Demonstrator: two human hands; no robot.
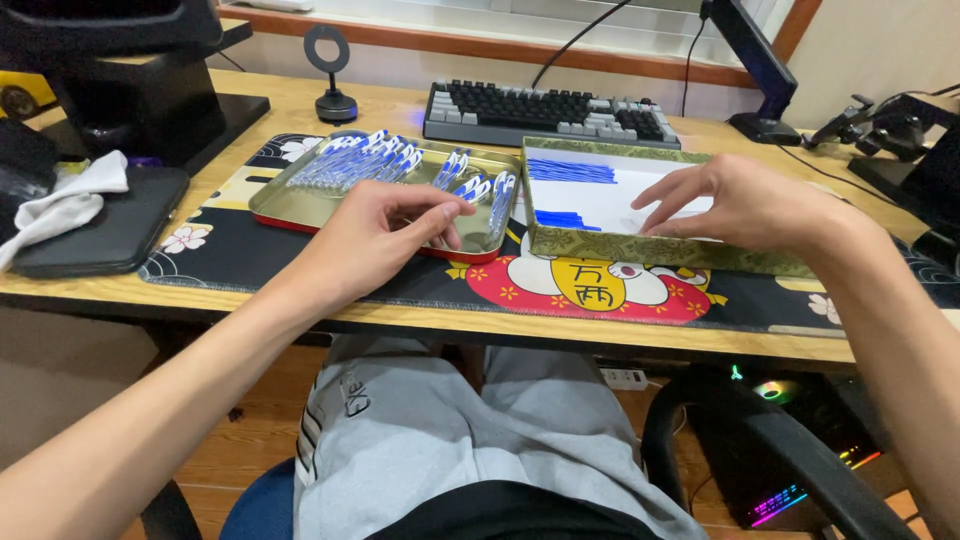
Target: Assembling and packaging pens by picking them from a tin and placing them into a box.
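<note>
A shallow gold metal tray with a red rim lies on the desk mat and holds several blue-and-white pens. My left hand rests over the tray's near right corner, fingers curled down toward the pens there; whether it grips one I cannot tell. To the right stands a green patterned box with a white floor and two groups of blue pens laid in it. My right hand hovers over the box's right half, fingers spread and pointing left, empty.
A keyboard sits behind the tray and box. A black stand with a ring is at the back left, a black pad with white cloth at the left, a monitor arm at the right. Chair arm is below.
</note>
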